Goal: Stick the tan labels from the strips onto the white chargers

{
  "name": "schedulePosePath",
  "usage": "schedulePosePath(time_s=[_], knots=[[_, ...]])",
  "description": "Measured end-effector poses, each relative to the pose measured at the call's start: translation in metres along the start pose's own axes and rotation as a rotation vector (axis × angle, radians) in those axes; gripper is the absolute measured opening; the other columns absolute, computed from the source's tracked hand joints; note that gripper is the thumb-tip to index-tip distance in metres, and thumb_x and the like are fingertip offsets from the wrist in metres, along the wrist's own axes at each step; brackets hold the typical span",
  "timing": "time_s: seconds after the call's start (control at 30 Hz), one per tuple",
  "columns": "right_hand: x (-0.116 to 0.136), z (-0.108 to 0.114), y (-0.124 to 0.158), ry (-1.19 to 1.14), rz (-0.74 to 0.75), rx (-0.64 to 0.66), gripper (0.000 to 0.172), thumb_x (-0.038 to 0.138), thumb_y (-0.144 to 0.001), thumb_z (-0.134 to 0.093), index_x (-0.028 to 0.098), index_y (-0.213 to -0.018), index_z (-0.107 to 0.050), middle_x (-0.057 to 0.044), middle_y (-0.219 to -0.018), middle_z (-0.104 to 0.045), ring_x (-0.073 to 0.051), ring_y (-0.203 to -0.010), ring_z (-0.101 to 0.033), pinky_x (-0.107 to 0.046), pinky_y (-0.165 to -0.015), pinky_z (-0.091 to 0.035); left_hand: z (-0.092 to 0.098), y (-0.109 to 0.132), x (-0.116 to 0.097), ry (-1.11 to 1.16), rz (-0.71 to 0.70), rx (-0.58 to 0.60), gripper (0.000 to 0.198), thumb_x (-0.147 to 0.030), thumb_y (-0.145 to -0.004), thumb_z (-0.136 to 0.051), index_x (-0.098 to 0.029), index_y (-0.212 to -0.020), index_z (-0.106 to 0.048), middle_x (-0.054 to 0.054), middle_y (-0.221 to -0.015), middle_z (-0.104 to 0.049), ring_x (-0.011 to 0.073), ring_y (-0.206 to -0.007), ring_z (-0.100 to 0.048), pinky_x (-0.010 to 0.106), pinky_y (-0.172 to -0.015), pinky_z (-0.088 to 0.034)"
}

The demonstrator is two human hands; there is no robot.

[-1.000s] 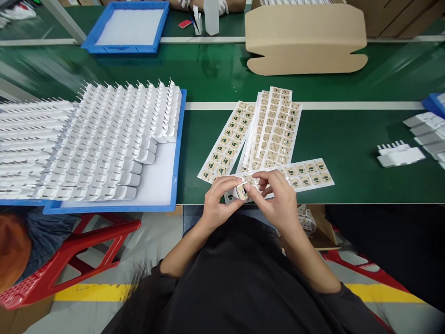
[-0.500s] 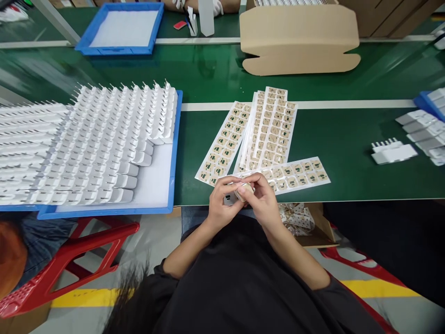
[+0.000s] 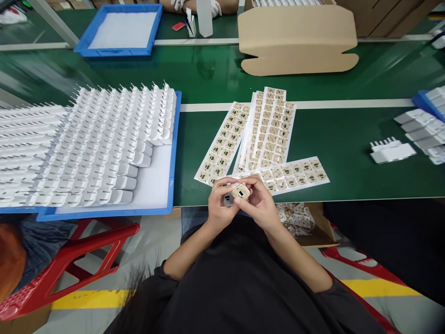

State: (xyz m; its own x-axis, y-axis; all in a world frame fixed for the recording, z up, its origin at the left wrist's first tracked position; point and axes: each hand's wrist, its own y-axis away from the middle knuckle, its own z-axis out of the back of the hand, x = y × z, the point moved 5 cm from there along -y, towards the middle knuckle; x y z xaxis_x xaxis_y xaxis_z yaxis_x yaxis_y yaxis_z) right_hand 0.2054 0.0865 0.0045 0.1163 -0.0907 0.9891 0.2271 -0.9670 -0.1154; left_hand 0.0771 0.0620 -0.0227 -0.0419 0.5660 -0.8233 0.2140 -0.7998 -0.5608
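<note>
Between my two hands, near the table's front edge, is a small white plug adapter (image 3: 241,192) with a beige sticker on its upward face. A dark rectangle shows in the sticker's middle. My left hand (image 3: 222,199) is closed around the adapter's left side. On its right side, my right hand (image 3: 260,202) grips it, thumb along the sticker's lower edge. The rest of the adapter is hidden by my fingers. Just beyond my hands lies a sheet of beige stickers (image 3: 295,175), partly covered by them. Further back, several more sticker sheets (image 3: 269,127) overlap.
A blue tray (image 3: 171,176) of white plug adapters (image 3: 104,139), pins upward, stands on the left. More white adapters (image 3: 392,150) lie at the right. Behind are another blue tray (image 3: 78,48) and a cardboard box (image 3: 299,39). An open carton (image 3: 323,227) sits below the table edge.
The adapter has turned in my fingers, so its stickered face now shows more fully. My right thumb has shifted off the face to its lower edge.
</note>
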Motion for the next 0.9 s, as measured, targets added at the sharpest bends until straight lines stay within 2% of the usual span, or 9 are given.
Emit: schedulePosePath(time_s=[0.17, 0.3, 0.47, 0.7, 0.8, 0.9], knots=[[-0.001, -0.004, 0.001, -0.023, 0.031, -0.098, 0.010, 0.030, -0.089, -0.073, 0.028, -0.098, -0.073, 0.000, -0.089, -0.051, -0.017, -0.083, -0.050, -0.031, -0.076, -0.043, -0.001, -0.002, -0.011, -0.147, -0.149, 0.014, 0.041, -0.008, -0.086, -0.073, -0.027, -0.119, -0.058, 0.006, -0.119, -0.063, 0.0196, -0.113, -0.066, 0.039, -0.095, -0.059], [-0.004, -0.005, 0.002, -0.092, 0.010, -0.087, 0.011, 0.026, -0.092, -0.067, 0.029, -0.099, -0.075, 0.000, -0.091, -0.053, -0.017, -0.083, -0.050, -0.031, -0.076, -0.041, 0.000, -0.006, -0.016, -0.194, -0.199, 0.011, 0.047, -0.005, -0.083, -0.074, -0.028, -0.120, -0.056, 0.005, -0.118, -0.062, 0.0193, -0.112, -0.066, 0.040, -0.095, -0.060], [-0.003, -0.005, 0.002, -0.127, -0.004, -0.108, 0.014, 0.021, -0.088, -0.064, 0.028, -0.092, -0.075, 0.000, -0.086, -0.052, -0.018, -0.081, -0.049, -0.031, -0.075, -0.040, 0.000, -0.006, -0.019, -0.256, -0.249, 0.012, 0.046, -0.007, -0.083, -0.074, -0.029, -0.118, -0.055, 0.004, -0.116, -0.063, 0.0194, -0.110, -0.066, 0.041, -0.094, -0.060], [-0.005, -0.003, 0.002, -0.141, -0.017, -0.052, 0.021, 0.021, -0.090, -0.058, 0.029, -0.097, -0.076, -0.002, -0.091, -0.054, -0.019, -0.086, -0.051, -0.033, -0.078, -0.042, 0.001, -0.004, -0.018, -0.206, -0.209, 0.012, 0.049, -0.007, -0.082, -0.077, -0.029, -0.120, -0.056, 0.005, -0.119, -0.063, 0.0198, -0.112, -0.066, 0.042, -0.097, -0.059], [-0.006, -0.001, 0.003, -0.097, -0.005, 0.011, 0.022, 0.026, -0.090, -0.064, 0.030, -0.109, -0.075, -0.003, -0.095, -0.053, -0.021, -0.090, -0.053, -0.035, -0.082, -0.045, 0.003, -0.003, -0.012, -0.152, -0.125, 0.002, 0.044, -0.015, -0.085, -0.078, -0.030, -0.120, -0.057, 0.006, -0.120, -0.063, 0.0204, -0.112, -0.067, 0.041, -0.096, -0.059], [-0.005, -0.002, 0.004, -0.020, 0.014, 0.063, 0.036, 0.028, -0.086, -0.073, 0.031, -0.122, -0.070, -0.004, -0.102, -0.052, -0.022, -0.095, -0.054, -0.034, -0.080, -0.048, 0.004, 0.000, -0.002, -0.051, -0.036, -0.016, 0.041, -0.022, -0.087, -0.078, -0.029, -0.121, -0.057, 0.007, -0.119, -0.063, 0.0207, -0.113, -0.067, 0.038, -0.091, -0.060]])
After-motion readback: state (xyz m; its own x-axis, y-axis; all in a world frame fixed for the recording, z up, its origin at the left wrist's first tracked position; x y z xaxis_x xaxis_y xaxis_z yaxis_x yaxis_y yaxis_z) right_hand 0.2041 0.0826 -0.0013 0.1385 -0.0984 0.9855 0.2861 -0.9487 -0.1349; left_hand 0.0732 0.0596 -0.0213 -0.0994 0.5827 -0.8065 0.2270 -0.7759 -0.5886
